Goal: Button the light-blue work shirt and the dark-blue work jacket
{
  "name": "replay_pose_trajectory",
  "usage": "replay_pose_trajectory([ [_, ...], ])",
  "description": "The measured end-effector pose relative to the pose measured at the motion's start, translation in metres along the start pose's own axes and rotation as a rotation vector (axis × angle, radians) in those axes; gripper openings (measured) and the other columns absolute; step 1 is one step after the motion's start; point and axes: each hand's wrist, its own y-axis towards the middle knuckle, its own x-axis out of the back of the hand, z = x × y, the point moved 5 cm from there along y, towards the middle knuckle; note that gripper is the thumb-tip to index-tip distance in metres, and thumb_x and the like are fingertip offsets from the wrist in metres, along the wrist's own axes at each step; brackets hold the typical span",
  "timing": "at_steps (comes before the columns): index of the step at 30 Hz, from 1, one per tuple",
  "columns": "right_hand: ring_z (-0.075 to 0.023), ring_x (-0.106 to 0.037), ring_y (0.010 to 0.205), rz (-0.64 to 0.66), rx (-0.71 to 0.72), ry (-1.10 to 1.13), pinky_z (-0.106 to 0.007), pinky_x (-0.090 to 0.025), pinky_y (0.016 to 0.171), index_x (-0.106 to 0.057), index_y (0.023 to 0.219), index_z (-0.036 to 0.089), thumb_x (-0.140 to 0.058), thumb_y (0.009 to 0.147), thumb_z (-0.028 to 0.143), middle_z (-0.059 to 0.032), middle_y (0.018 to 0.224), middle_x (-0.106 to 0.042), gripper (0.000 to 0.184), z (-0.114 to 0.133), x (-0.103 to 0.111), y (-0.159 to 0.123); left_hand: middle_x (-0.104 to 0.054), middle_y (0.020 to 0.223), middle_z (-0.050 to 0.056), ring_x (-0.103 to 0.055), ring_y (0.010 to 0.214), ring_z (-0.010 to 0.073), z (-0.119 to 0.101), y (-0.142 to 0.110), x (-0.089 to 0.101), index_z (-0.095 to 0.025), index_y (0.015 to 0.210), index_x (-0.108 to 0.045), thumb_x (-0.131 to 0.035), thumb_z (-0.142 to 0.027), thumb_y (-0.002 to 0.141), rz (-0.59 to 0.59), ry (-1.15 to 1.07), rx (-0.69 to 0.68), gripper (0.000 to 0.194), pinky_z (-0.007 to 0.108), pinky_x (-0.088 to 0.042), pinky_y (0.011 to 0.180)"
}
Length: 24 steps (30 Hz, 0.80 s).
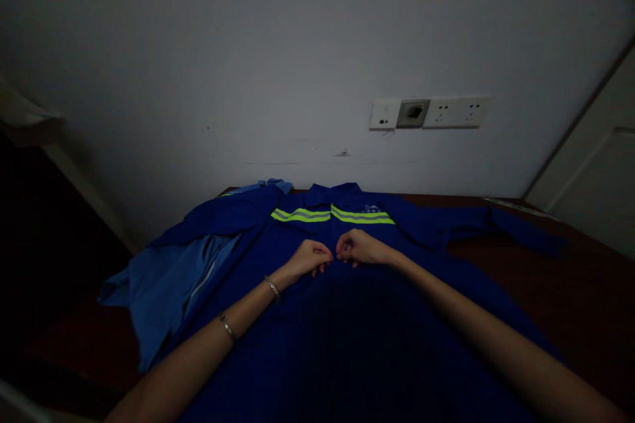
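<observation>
The head view shows a dark blue garment (292,317) spread on a dark reddish-brown surface (570,317), its collar (342,193) toward the pale wall (248,79). A yellow-green reflective band (364,218) with a grey stripe along its middle crosses the chest, broken at the centre line; small pale print (372,209) sits just above its right part. One sleeve reaches out to the right across the surface, while the other side of the garment partly covers a lighter blue cloth (159,284). The person's left hand (308,259) and right hand (363,248) are over the garment's centre line, below the band, near each other but apart. Both have curled fingers with the thumbs drawn in toward them; it cannot be told whether either hand is fully closed or pinching the fabric. Two bracelets (272,287) circle the left wrist and forearm; the right forearm is bare. Beyond the garment, a row of switch and socket plates (454,112) is fixed to the wall, right of centre, and a pale panelled door (600,172) stands at the far right. The lighting is dim, and the lower garment is deeply shadowed.
</observation>
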Motion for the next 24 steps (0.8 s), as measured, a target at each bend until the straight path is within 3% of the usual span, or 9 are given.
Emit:
replay_pose_trajectory([
  [7, -0.0112, -0.057, 0.056, 0.040, -0.025, 0.143, -0.019, -0.050, 0.042, -0.062, 0.074, 0.009, -0.060, 0.064, 0.022, -0.0011, 0.060, -0.059, 0.017, 0.013, 0.005, -0.004, -0.053, 0.050, -0.003, -0.046, 0.040, 0.0062, -0.001, -0.006, 0.002, -0.011, 0.071, -0.059, -0.061, -0.025, 0.064, 0.044, -0.075, -0.004, 0.015, 0.015, -0.032, 0.035],
  [13, -0.0101, -0.056, 0.054, 0.013, -0.007, 0.195, -0.019, -0.049, 0.040, -0.059, 0.073, 0.009, -0.057, 0.063, 0.018, -0.0012, 0.061, -0.059, 0.013, 0.016, 0.003, 0.001, -0.043, 0.041, -0.006, -0.034, 0.033, 0.0038, -0.009, -0.014, -0.002, -0.012, 0.062, -0.056, -0.064, -0.043, 0.062, -0.037, 0.034, 0.013, 0.031, 0.016, -0.020, 0.033],
  [18, -0.0093, -0.054, 0.050, -0.018, 0.010, 0.182, -0.019, -0.049, 0.038, -0.060, 0.073, 0.010, -0.055, 0.064, 0.018, 0.0000, 0.058, -0.057, 0.013, 0.011, 0.001, 0.006, -0.041, 0.041, -0.008, -0.031, 0.034, 0.0027, -0.009, -0.015, -0.003, -0.013, 0.060, -0.052, -0.063, -0.037, 0.064, -0.130, -0.015, 0.029, 0.027, 0.017, -0.020, 0.036],
  [24, -0.0077, -0.052, 0.045, -0.009, 0.054, 0.106, -0.016, -0.046, 0.036, -0.059, 0.074, 0.010, -0.052, 0.066, 0.017, 0.0000, 0.059, -0.056, 0.013, 0.012, 0.002, 0.004, -0.040, 0.040, -0.008, -0.028, 0.033, 0.0031, -0.001, -0.010, -0.001, -0.013, 0.062, -0.054, -0.063, -0.032, 0.062, -0.065, -0.044, 0.081, 0.021, 0.018, -0.016, 0.036],
])
